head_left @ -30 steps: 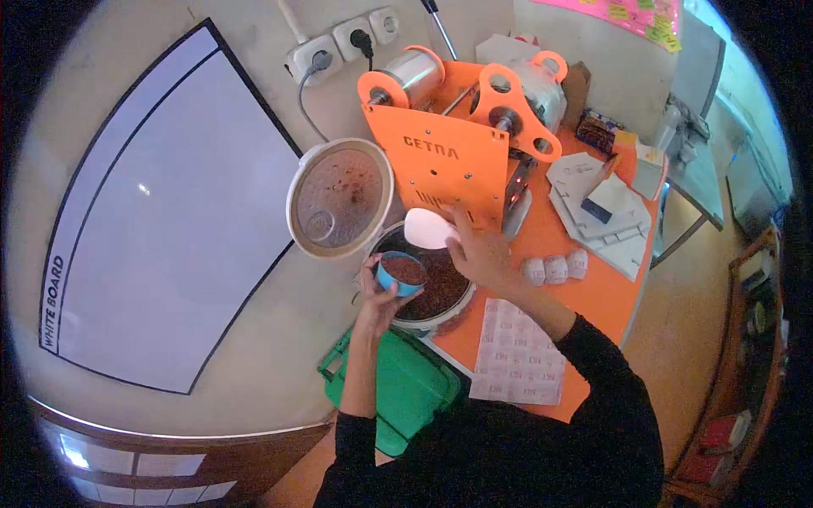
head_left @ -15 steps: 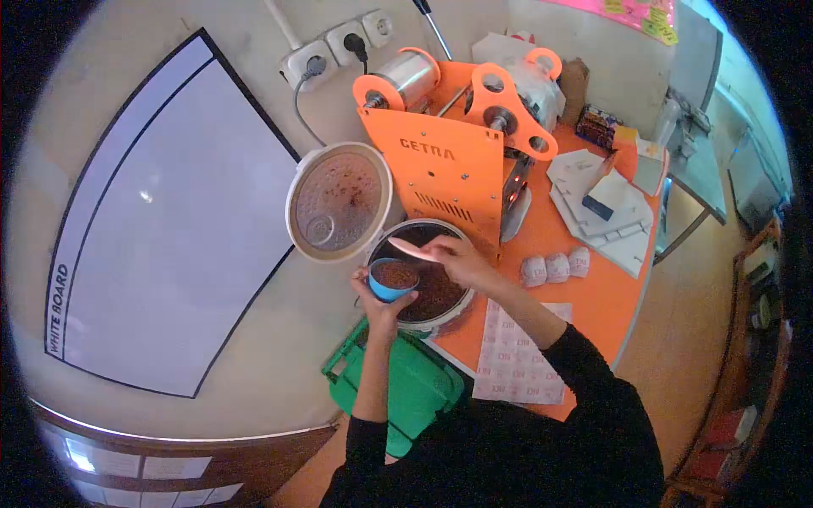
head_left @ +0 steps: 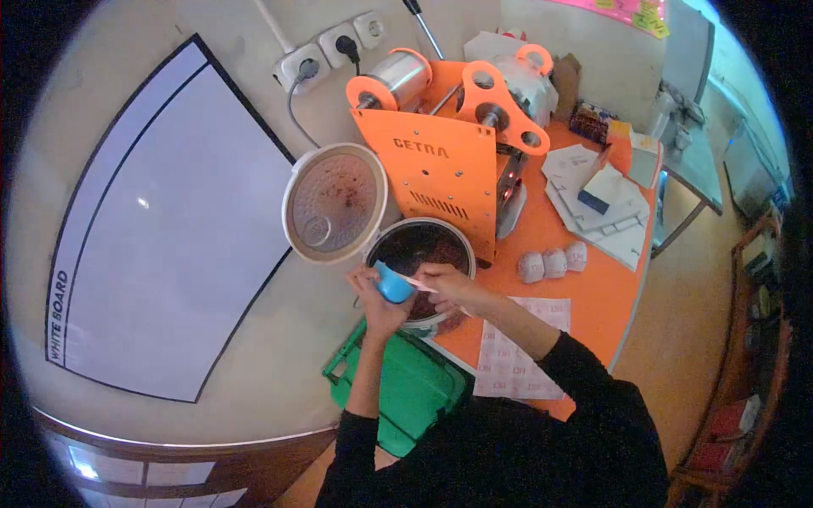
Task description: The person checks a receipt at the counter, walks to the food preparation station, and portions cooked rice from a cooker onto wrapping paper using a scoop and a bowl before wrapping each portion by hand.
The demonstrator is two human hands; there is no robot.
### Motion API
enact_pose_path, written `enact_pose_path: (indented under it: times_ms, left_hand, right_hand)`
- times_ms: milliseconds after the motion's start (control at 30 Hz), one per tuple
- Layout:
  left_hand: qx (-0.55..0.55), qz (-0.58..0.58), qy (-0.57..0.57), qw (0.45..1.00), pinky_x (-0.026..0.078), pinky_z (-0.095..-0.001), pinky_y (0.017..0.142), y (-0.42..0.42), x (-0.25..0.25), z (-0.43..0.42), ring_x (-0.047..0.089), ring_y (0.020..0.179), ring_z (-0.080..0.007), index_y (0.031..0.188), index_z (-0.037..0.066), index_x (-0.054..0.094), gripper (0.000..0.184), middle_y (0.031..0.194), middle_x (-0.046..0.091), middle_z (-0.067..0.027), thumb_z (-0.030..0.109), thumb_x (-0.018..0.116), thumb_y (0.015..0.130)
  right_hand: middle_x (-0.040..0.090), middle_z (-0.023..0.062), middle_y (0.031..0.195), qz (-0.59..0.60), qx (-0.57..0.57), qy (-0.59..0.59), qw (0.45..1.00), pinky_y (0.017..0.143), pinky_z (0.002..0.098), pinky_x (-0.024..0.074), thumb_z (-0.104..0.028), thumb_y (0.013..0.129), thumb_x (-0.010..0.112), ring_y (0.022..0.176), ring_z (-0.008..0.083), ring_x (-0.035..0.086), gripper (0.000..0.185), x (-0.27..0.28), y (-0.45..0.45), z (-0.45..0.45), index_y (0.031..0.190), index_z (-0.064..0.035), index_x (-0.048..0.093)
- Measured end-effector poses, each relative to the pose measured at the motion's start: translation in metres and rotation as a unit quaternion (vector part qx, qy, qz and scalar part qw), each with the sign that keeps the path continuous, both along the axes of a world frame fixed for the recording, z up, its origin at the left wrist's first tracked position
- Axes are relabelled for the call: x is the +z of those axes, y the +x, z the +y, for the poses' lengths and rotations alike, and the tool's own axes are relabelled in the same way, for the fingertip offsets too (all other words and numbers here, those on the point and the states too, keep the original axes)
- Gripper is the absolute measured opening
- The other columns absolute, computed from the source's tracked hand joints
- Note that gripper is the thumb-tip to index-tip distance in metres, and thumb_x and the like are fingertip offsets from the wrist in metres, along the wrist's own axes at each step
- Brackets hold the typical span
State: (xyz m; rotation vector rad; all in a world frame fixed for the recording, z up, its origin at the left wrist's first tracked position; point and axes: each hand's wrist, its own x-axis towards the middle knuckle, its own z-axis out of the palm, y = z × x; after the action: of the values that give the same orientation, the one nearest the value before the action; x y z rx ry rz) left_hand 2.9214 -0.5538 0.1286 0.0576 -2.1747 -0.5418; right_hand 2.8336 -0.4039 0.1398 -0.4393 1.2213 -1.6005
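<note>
My left hand point(head_left: 381, 306) is closed around a small blue cup point(head_left: 393, 284), tipped over so that its contents no longer show. It is held above the near left rim of a round tub point(head_left: 467, 254) with dark brown granules point(head_left: 415, 244) inside. A pale pink flat utensil point(head_left: 421, 285) is gripped in my right hand point(head_left: 453, 286); its tip is at the cup's right side, and whether it touches I cannot tell. The tub's round lid point(head_left: 337, 203), its inside speckled with brown, stands tilted against the wall behind the tub.
An orange CETRA machine point(head_left: 432, 169) stands right behind the tub. On the orange table lie several small wrapped packs point(head_left: 554, 263), a printed paper sheet point(head_left: 523, 351) and white panels point(head_left: 597, 207). A green bin point(head_left: 394, 389) is below the table's left edge.
The blue cup was upright and full of brown granules; my left hand has tipped it over the tub. My right hand has lowered the pink utensil from above the cup to its side.
</note>
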Motion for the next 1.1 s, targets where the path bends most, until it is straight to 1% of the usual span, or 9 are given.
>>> enact_pose_path:
  times_ms: [400,533,600,667,733,767,867,967,1100]
  left_hand:
    - [-0.043,0.037,0.210,0.976,0.029,-0.0398,0.099,-0.008,-0.006,-0.007,0.034,0.115,-0.0259,0.124,0.005,0.028,0.094,0.119,0.034,-0.0129,0.017,0.085,0.051]
    - [-0.066,0.073,0.294,0.951,0.031,-0.0395,0.101,-0.003,0.020,0.000,0.036,0.118,-0.0268,0.134,0.007,0.025,0.102,0.126,0.036,-0.0121,0.019,0.086,0.053]
    - [-0.006,0.045,0.201,0.978,0.035,-0.0378,0.098,-0.001,0.015,-0.003,0.040,0.116,-0.0258,0.131,0.006,0.032,0.092,0.125,0.038,-0.0110,0.020,0.085,0.056]
    - [-0.074,0.090,0.387,0.915,0.036,-0.0377,0.097,-0.002,0.013,0.005,0.042,0.115,-0.0252,0.127,0.005,0.036,0.083,0.124,0.040,-0.0116,0.020,0.082,0.061]
    - [-0.088,0.116,0.436,0.888,0.037,-0.0374,0.096,0.000,0.028,0.024,0.043,0.114,-0.0250,0.126,0.005,0.038,0.077,0.124,0.040,-0.0115,0.020,0.081,0.063]
    - [-0.098,0.138,0.486,0.858,0.038,-0.0372,0.095,0.002,0.032,0.035,0.044,0.113,-0.0247,0.124,0.005,0.040,0.072,0.124,0.040,-0.0114,0.019,0.079,0.066]
    - [-0.072,0.127,0.469,0.871,0.036,-0.0390,0.096,-0.010,0.023,0.056,0.044,0.113,-0.0273,0.126,0.003,0.038,0.072,0.122,0.040,-0.0131,0.019,0.078,0.068]
    - [-0.073,0.056,0.237,0.967,0.033,-0.0399,0.099,-0.007,0.029,0.070,0.044,0.112,-0.0291,0.131,0.003,0.035,0.075,0.118,0.042,-0.0151,0.020,0.075,0.070]
    - [-0.069,0.048,0.196,0.977,0.031,-0.0428,0.099,-0.003,0.029,0.050,0.045,0.110,-0.0336,0.129,0.003,0.043,0.063,0.112,0.046,-0.0194,0.023,0.069,0.075]
  right_hand:
    - [0.040,-0.0018,0.057,0.210,-0.017,0.066,0.975,0.036,0.0273,0.0305,-0.025,0.094,0.045,0.039,0.0072,0.033,0.016,0.029,-0.013,-0.004,0.091,-0.0098,0.050]
    - [0.061,0.0104,0.078,0.613,-0.114,0.239,0.745,0.062,0.0407,0.0453,-0.021,0.086,0.048,0.064,0.0259,0.059,0.017,0.025,-0.039,-0.015,0.094,-0.0094,0.056]
    - [0.062,0.0151,0.089,0.522,0.023,0.325,0.788,0.074,0.0416,0.0440,-0.027,0.087,0.046,0.089,0.0295,0.059,0.023,0.042,-0.041,-0.018,0.097,-0.0121,0.060]
    - [0.062,0.0170,0.090,0.779,-0.035,0.278,0.562,0.081,0.0430,0.0407,-0.035,0.086,0.047,0.095,0.0285,0.056,0.028,0.020,-0.042,-0.025,0.096,-0.0146,0.063]
    - [0.062,0.0153,0.089,0.762,-0.056,0.217,0.607,0.082,0.0437,0.0401,-0.048,0.087,0.044,0.092,0.0293,0.057,0.041,0.014,-0.031,-0.026,0.097,-0.0139,0.064]
    - [0.060,0.0150,0.101,0.545,-0.069,0.184,0.815,0.084,0.0460,0.0400,-0.056,0.084,0.044,0.095,0.0299,0.055,0.051,0.012,-0.020,-0.028,0.101,-0.0128,0.064]
    - [0.059,0.0122,0.110,0.070,-0.092,0.047,0.992,0.081,0.0451,0.0430,-0.068,0.081,0.040,0.091,0.0284,0.056,0.066,0.005,0.004,-0.031,0.112,-0.0125,0.058]
    - [0.062,0.0076,0.102,-0.299,-0.118,-0.182,0.929,0.058,0.0319,0.0467,-0.074,0.079,0.033,0.069,0.0223,0.058,0.074,0.004,0.010,-0.006,0.123,-0.0159,0.047]
    - [0.062,0.0062,0.097,-0.292,-0.095,-0.220,0.926,0.032,0.0178,0.0300,-0.070,0.082,0.034,0.053,0.0140,0.047,0.063,0.012,0.017,0.068,0.115,-0.0192,0.052]
